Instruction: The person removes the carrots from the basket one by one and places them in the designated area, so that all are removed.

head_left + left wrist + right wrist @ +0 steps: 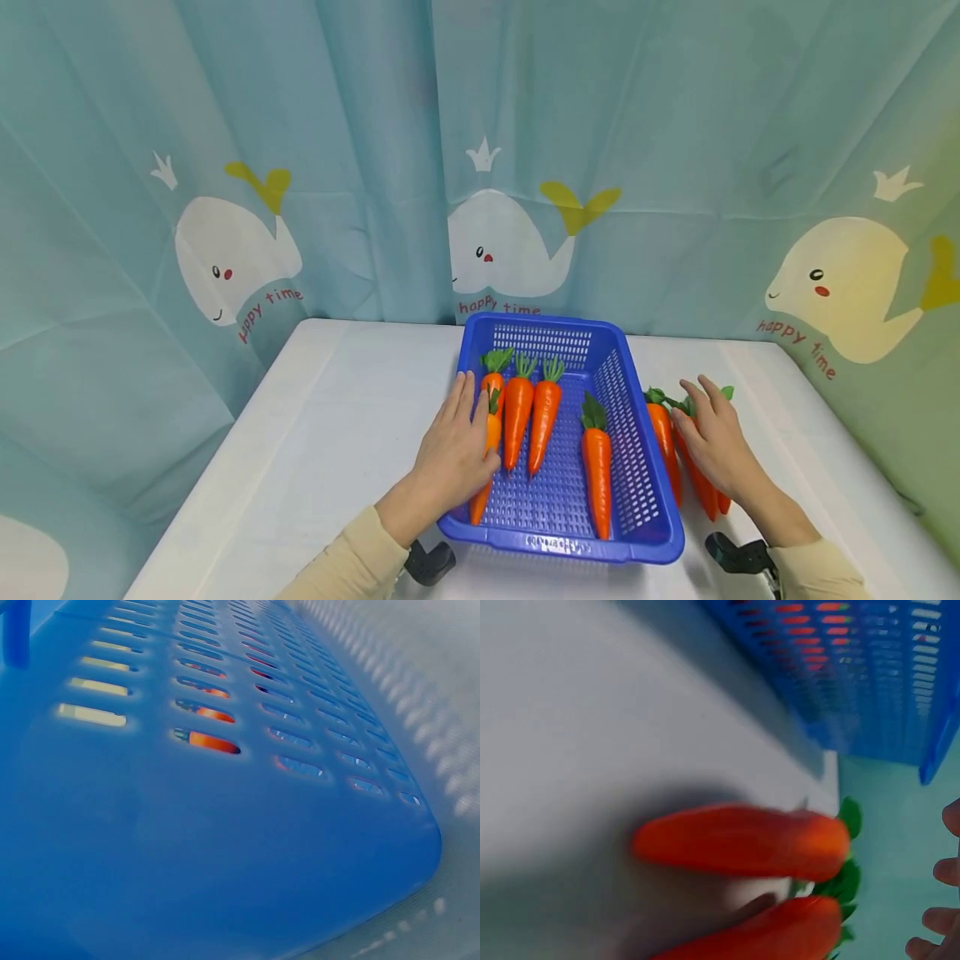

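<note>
A blue plastic basket (551, 546) with slotted walls holds several orange carrots with green tops. Three of them, including one carrot (519, 412), lie together near its left side, and a single carrot (597, 471) lies toward the right. My left hand (453, 458) is over the basket's left rim, fingers extended, partly covering a slimmer carrot (480, 504). The left wrist view shows the basket's outer wall (187, 825) close up. To the right of the basket, my right hand (716, 437) hovers with spread fingers over loose carrots (742, 840), holding nothing.
The basket stands on a white table (330, 425). Behind the table hangs a teal curtain (375, 167) printed with whales. Outside the basket's right wall lies a carrot (663, 442), close beside it.
</note>
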Motion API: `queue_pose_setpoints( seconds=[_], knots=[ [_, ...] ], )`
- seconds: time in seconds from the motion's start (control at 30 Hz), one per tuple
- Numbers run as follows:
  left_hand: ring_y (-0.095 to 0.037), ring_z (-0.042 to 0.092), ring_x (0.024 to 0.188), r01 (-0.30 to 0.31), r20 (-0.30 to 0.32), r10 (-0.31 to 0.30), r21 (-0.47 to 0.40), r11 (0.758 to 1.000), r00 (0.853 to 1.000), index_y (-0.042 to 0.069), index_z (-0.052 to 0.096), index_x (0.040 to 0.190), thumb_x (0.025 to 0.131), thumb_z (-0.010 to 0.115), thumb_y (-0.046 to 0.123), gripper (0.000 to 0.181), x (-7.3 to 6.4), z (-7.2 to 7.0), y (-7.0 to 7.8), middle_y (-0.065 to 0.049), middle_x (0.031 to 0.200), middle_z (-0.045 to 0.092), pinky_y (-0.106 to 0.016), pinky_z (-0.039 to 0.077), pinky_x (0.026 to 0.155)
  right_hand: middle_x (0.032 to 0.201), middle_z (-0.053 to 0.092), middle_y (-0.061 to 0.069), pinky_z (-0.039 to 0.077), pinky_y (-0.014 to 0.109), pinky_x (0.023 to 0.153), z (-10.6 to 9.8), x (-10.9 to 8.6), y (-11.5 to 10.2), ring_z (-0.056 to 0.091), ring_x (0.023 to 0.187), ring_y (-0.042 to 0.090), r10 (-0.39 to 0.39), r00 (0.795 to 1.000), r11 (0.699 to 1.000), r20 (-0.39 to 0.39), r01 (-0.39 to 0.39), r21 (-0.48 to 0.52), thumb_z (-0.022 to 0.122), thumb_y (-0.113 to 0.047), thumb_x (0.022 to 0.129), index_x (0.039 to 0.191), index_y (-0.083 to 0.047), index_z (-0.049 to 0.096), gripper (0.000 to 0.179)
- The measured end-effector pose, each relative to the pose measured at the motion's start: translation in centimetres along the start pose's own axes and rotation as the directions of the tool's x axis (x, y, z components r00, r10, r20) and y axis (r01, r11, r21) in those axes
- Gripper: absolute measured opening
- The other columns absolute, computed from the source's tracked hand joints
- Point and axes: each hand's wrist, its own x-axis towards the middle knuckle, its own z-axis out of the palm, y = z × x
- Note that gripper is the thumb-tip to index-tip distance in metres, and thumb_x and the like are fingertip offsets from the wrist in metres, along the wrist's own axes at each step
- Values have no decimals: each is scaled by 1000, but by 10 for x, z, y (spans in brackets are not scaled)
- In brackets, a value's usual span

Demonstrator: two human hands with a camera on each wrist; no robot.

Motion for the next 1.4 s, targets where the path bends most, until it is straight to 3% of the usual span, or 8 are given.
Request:
queue_pose_setpoints(
  seconds=[0.33, 0.6, 0.77, 1.1, 1.4],
  knots=[
    [-43, 21, 150, -14, -25, 14, 8, 1000, 1000, -10, 47, 141, 85, 67, 24, 69, 0, 0, 0, -31, 157, 28, -49, 27, 121, 159, 11, 33, 19, 81, 103, -8, 10, -34, 15, 141, 60, -19, 1000, 1000, 23, 19, -18, 43, -28, 104, 152, 2, 29, 58],
    [-42, 20, 151, -6, -2, 6, 4, 1000, 1000, -9, 46, 142, 86, 67, 25, 69, -1, 2, 1, -31, 158, 27, -50, 29, 120, 160, 13, 31, 22, 81, 103, -7, 12, -57, 16, 142, 59, -46, 998, 999, 31, 46, -3, 49, -28, 103, 151, 0, 32, 59],
    [-43, 20, 151, -5, -1, 5, 20, 1000, 1000, -10, 47, 141, 85, 67, 25, 69, 0, -1, 1, -31, 157, 27, -49, 29, 120, 161, 12, 29, 24, 81, 101, -5, 17, -73, 16, 143, 58, -50, 995, 999, 82, 50, -3, 48, -33, 103, 151, -3, 33, 59],
    [-43, 20, 151, 3, 1, -3, 22, 1000, 1000, -10, 46, 142, 85, 67, 26, 70, 1, -1, 0, -31, 157, 27, -49, 29, 120, 160, 15, 30, 27, 81, 99, -15, 21, -84, 20, 141, 58, -67, 989, 996, 130, 74, -53, 52, -33, 101, 150, -3, 36, 59],
    [-42, 19, 151, 19, 19, -19, 10, 1000, 1000, -9, 46, 142, 85, 67, 25, 70, 1, 2, 1, -30, 158, 26, -49, 29, 120, 162, 14, 28, 24, 78, 106, -16, 25, -96, 17, 144, 55, -107, 984, 993, 145, 112, -30, 51, -33, 102, 149, -4, 38, 57]
  ],
)
